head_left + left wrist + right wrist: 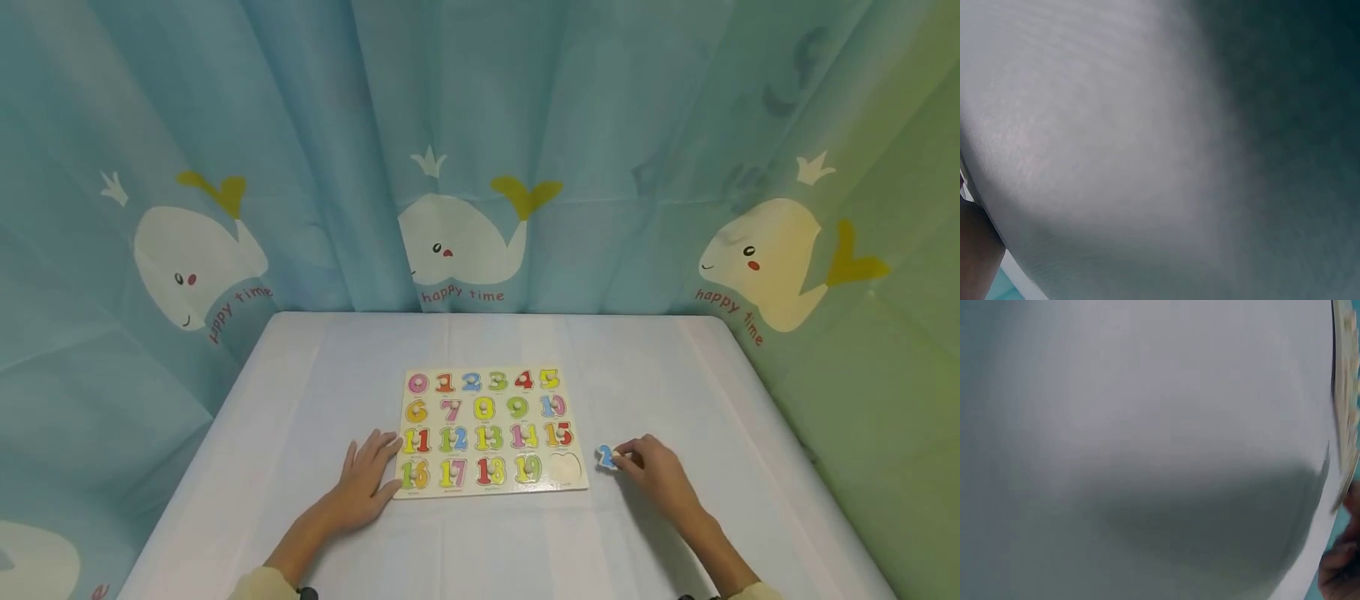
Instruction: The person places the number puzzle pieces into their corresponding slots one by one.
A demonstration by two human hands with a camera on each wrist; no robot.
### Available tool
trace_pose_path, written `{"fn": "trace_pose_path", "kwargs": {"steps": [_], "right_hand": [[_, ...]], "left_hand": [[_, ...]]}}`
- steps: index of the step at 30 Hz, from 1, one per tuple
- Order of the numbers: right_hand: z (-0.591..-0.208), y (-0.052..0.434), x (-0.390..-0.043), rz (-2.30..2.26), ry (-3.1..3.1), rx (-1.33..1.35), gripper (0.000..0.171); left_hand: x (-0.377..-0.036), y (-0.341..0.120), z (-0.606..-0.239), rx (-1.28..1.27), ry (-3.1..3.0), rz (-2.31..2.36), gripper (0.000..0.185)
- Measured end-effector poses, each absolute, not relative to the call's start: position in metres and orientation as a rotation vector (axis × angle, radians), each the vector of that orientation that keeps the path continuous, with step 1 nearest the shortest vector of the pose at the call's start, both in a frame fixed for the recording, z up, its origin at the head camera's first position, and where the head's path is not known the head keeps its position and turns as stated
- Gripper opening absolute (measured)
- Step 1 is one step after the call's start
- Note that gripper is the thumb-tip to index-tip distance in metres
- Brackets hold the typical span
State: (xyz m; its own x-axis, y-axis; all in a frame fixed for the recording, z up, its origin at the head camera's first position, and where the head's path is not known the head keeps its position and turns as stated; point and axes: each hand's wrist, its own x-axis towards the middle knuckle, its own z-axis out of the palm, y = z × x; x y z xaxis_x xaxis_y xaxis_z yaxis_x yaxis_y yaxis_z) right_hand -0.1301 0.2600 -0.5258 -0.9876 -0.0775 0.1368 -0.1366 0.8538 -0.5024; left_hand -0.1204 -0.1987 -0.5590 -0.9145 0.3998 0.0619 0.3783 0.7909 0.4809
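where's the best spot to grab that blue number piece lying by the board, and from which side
Probably from above, pinching the blue number piece by its outer edges. It appears to lie flat on the table just right of the puzzle board, so its sides are low. The right hand already touches its right end with its fingertips, so that side is open. Whether it has a knob is too small to tell.

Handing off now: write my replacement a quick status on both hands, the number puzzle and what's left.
Left hand: open, flat on the white table, fingertips touching the wooden number puzzle board.
Right hand: pinches the blue-and-white number piece on the table just right of the board.
Done: pieces 0 to 19 sit in their slots.
Left: the empty bottom-right slot.
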Motion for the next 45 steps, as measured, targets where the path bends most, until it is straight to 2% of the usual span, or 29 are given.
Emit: {"fn": "trace_pose_path", "kwargs": {"steps": [5,11,31,33,38,41,45], "right_hand": [[-0.532,0.223,-0.128,0.909,-2.996,0.218,0.013],[-0.534,0.201,-0.134,0.875,-2.979,0.304,0.011],[-0.537,0.198,-0.137,0.864,-3.036,0.381,0.015],[-0.542,0.201,-0.137,0.894,-3.013,0.367,0.021],[-0.550,0.209,-0.135,1.037,-2.994,0.293,0.056],[-0.550,0.211,-0.134,1.057,-2.987,0.271,0.053],[-0.549,0.214,-0.134,1.045,-2.975,0.270,0.040]], "left_hand": [[-0.121,-0.199,-0.557,0.643,2.914,0.786,0.058],[-0.120,-0.199,-0.556,0.649,2.913,0.773,0.058],[-0.120,-0.197,-0.554,0.614,2.888,0.838,0.060],[-0.118,-0.196,-0.555,0.570,2.880,0.841,0.061],[-0.114,-0.194,-0.558,0.524,2.879,0.843,0.058],[-0.113,-0.192,-0.558,0.517,2.900,0.853,0.056],[-0.111,-0.190,-0.556,0.500,2.960,0.849,0.056]]}}
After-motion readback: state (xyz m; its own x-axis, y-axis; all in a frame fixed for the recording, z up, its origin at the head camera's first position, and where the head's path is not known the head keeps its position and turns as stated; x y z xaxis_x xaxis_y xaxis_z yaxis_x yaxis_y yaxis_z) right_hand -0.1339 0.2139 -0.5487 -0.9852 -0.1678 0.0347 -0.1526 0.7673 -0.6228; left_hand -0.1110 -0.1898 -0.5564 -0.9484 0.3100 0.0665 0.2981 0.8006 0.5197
